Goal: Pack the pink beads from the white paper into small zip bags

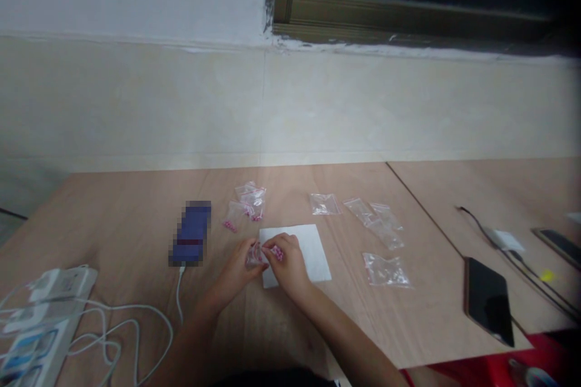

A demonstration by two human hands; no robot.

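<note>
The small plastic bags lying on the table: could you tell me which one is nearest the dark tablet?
The crumpled clear bag right of the white paper; the others lie farther back.

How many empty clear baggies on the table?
4 baggies: one beyond the white paper, two overlapping further right, one nearer the edge. Overlap may hide more.

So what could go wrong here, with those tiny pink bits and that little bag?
The pink pieces pinched in the right hand look tiny; one could slip past the small clear bag held by the left hand and roll off the white sheet across the table. The bag looks limp, so its mouth may fold shut.
</note>
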